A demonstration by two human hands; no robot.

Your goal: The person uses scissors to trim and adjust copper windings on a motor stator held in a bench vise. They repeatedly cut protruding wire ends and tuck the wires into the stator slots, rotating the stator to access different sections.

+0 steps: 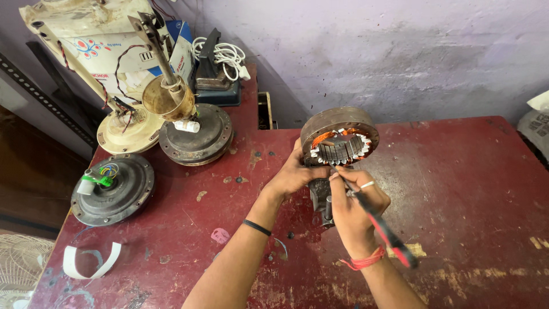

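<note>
My left hand (293,176) grips the left edge of a round, rusty fan motor stator (338,137) with copper windings and white slot strips, tilted up off the red table (457,171). My right hand (353,206) holds a red-and-black handled tool (384,230) like a pen, and its tip touches the lower edge of the windings. A dark metal block (320,197) stands under the stator between my hands. A ring sits on one right-hand finger, a red thread on that wrist and a black band on my left wrist.
Three ceiling fan motor housings lie at the left: a dark one with green wires (112,189), a cream one (129,130) and a dark one with a brass rod (195,134). A curved white strip (91,263) lies near the front left. A coiled white cable (226,56) lies by the wall.
</note>
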